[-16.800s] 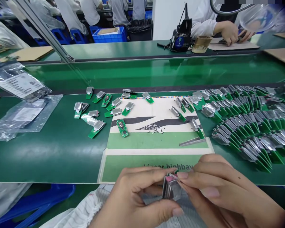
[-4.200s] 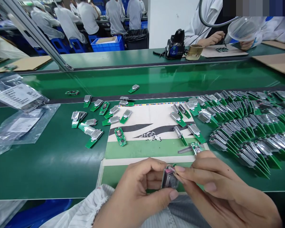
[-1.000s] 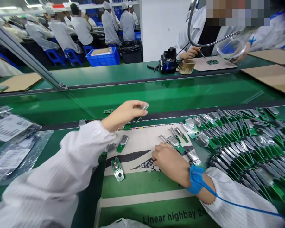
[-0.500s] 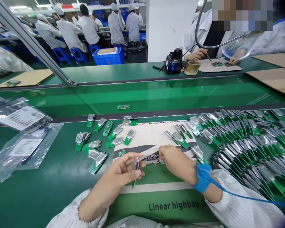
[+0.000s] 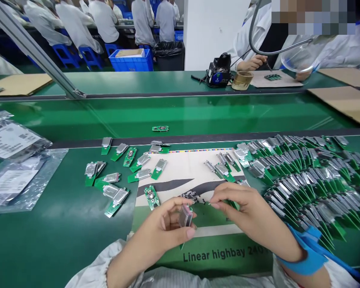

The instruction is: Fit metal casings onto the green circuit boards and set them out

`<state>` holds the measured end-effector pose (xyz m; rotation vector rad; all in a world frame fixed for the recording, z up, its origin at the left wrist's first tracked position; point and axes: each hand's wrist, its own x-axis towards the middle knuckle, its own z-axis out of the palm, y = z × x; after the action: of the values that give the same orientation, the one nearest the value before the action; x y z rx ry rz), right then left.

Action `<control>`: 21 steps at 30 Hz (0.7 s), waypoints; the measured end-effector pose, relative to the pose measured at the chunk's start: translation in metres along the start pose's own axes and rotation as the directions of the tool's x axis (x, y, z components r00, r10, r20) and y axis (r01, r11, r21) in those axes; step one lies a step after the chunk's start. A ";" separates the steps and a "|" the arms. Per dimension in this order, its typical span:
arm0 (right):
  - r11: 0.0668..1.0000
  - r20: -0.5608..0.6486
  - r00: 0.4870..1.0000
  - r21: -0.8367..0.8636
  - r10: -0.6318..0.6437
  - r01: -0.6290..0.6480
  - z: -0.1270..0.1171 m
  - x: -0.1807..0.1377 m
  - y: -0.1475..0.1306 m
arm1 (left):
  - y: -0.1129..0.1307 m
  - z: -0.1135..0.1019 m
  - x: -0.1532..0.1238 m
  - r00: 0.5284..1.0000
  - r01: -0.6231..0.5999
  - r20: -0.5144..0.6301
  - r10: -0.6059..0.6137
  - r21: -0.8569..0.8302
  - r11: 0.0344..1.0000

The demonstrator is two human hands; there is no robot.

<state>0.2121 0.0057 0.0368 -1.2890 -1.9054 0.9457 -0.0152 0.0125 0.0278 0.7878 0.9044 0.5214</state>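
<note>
Your left hand (image 5: 157, 230) is closed in a fingertip pinch on a silver-cased module (image 5: 185, 216), held upright just above the printed paper sheet (image 5: 195, 162). The module's green circuit-board tail (image 5: 182, 246) points down toward the green tabletop (image 5: 63, 236). Your right hand (image 5: 252, 212) is raised beside it, with the thumb and fingertips drawn close together near a small pile of black components (image 5: 190, 196). This view does not show whether those fingertips grip a part.

A green circuit board (image 5: 151, 197) lies on the sheet just left of the pile. Further modules with green tails lie in a loose group (image 5: 117, 172) to your left, and a dense, overlapping bank of modules (image 5: 306, 182) fills the tabletop to your right. A blue wrist strap (image 5: 306, 256) encircles your right wrist.

For best control, keep the pinch on the module's side edges and leave its silver face uncovered. Keep the tail clear of the black components, because a light brush could scatter them. Approach the pile with your right fingertips from one side, and keep the strap's cord (image 5: 325, 250) away from the bank of modules.
</note>
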 end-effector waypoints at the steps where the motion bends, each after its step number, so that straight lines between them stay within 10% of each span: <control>1: 0.999 -0.020 1.000 0.043 -0.003 0.004 -0.001 -0.003 -0.002 | 0.000 0.001 0.000 1.000 -0.004 0.018 0.004 0.003 1.000; 11: 0.978 -0.125 0.981 0.164 0.147 -0.125 -0.004 -0.020 -0.014 | 0.002 0.011 -0.003 0.995 0.015 0.095 -0.028 0.138 0.990; 21: 0.989 -0.173 0.979 -0.116 -0.112 0.092 -0.007 -0.026 -0.026 | 0.001 0.026 -0.010 0.989 -0.137 -0.017 0.147 0.268 0.954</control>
<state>0.2132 -0.0238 0.0599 -1.2783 -1.8830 0.6604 0.0012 -0.0032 0.0430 1.0973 0.9683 0.5474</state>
